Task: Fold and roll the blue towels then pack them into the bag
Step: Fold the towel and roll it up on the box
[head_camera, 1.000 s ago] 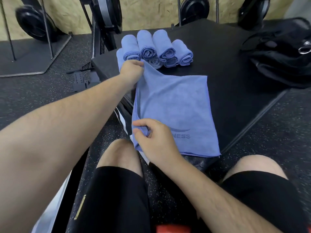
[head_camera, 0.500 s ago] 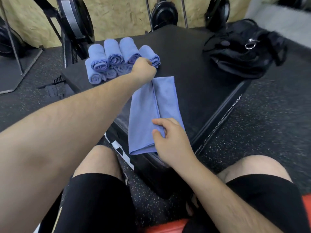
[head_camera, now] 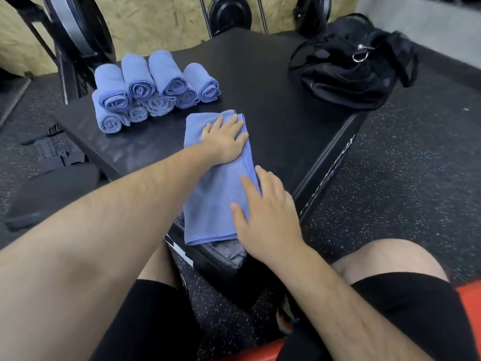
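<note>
A blue towel (head_camera: 212, 204), folded into a long narrow strip, lies on the black box (head_camera: 260, 82) and hangs a little over its near corner. My left hand (head_camera: 225, 142) presses flat on the strip's far end, fingers straight. My right hand (head_camera: 265, 212) rests flat on the near right part of the strip. Several rolled blue towels (head_camera: 151, 87) are stacked in a pile at the far left of the box. The black bag (head_camera: 348, 71) sits slumped on the far right corner, a metal ring showing on top.
Black weight plates and rack posts (head_camera: 78, 40) stand behind the box against a wood-panel wall. A dark pad (head_camera: 52, 191) lies on the speckled rubber floor to the left. My knees in black shorts are just below the box's corner.
The towel went from a wide sheet to a narrow strip, folded left over right. Both hands let go of its edges and now lie flat on it.
</note>
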